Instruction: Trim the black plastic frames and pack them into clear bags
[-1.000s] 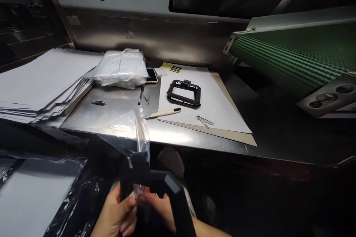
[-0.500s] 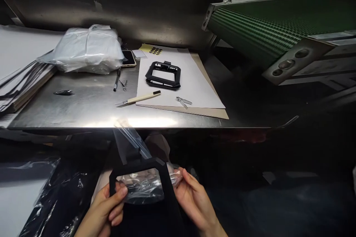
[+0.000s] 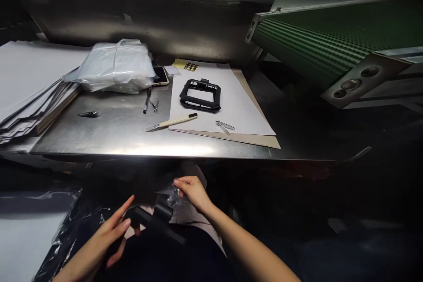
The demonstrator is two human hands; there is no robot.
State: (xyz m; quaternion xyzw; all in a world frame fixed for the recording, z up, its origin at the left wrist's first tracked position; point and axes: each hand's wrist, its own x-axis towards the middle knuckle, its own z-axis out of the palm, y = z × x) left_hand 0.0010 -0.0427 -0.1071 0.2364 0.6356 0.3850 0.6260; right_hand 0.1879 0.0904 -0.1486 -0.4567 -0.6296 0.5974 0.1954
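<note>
Below the table edge, my left hand (image 3: 109,233) has its fingers stretched out beside a black plastic frame (image 3: 155,222) that rests in my lap. My right hand (image 3: 191,191) pinches the clear plastic bag (image 3: 170,194) at the frame's upper end. The bag is crumpled and partly lost in the dark. A second black frame (image 3: 200,95) lies on a white sheet (image 3: 231,110) on the steel table (image 3: 115,132).
On the table lie a cream-handled knife (image 3: 173,122), tweezers (image 3: 224,126), a pen (image 3: 146,99), a phone (image 3: 160,76), a bundle of plastic bags (image 3: 115,66) and stacked white sheets (image 3: 29,92). A green conveyor (image 3: 330,39) stands at the right. Bagged sheets (image 3: 29,233) sit at lower left.
My hands have let the frame tilt down flat into my lap. My left hand opened off it, and my right hand moved up to pinch the bag. The view shifted slightly.
</note>
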